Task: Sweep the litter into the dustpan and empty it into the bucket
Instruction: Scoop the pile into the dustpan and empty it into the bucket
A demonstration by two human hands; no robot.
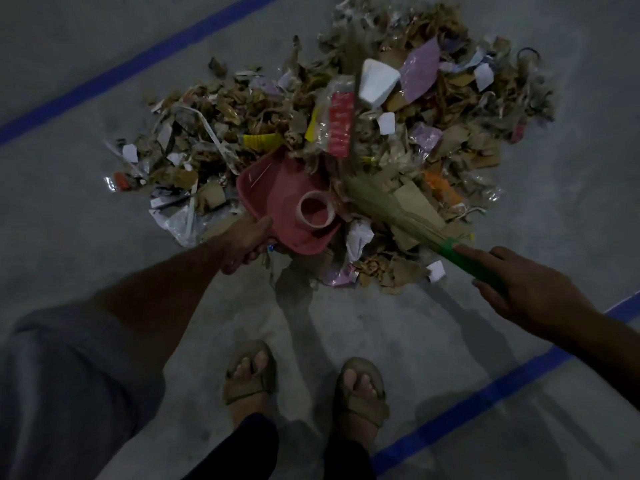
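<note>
Left grip (247, 244) holds dustpan (273, 195); litter (381, 109) wrapper print illegible.

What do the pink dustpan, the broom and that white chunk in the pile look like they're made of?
Dustpan: probably moulded plastic, smooth pink with a slight sheen. Broom: dry straw-like fibres, matte tan, bound by a green handle wrap that may be plastic. White chunk: likely foam, matte and blocky, though the dim light leaves that open.

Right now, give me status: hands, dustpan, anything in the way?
Left hand grips red dustpan, right hand holds broom. Pan at litter pile edge, tape roll inside. Bucket not in view.
</note>
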